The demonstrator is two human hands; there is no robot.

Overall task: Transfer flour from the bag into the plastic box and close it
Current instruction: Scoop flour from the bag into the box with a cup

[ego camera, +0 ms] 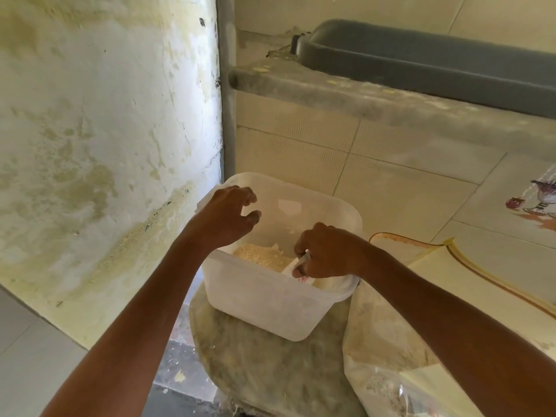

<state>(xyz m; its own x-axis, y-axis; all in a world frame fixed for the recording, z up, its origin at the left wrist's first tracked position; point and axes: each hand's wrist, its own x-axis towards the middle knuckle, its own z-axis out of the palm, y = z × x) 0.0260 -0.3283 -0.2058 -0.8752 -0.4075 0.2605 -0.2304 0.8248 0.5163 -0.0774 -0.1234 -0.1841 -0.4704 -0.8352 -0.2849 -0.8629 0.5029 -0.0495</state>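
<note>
Translucent white plastic box sits on a round stone-like stool, flour inside. Right hand pinches a white scoop, tipping it in. Left hand hovers at far-left rim, fingers loosely curled, probably steadying. Flour bag near-right.

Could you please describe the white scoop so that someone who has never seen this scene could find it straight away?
Find the translucent plastic box on the round stone-like stand by the stained wall. Inside it lies pale flour. At the box's right rim, the right hand grips a small white scoop, the only solid white tool there; the left hand hovers empty.
</note>
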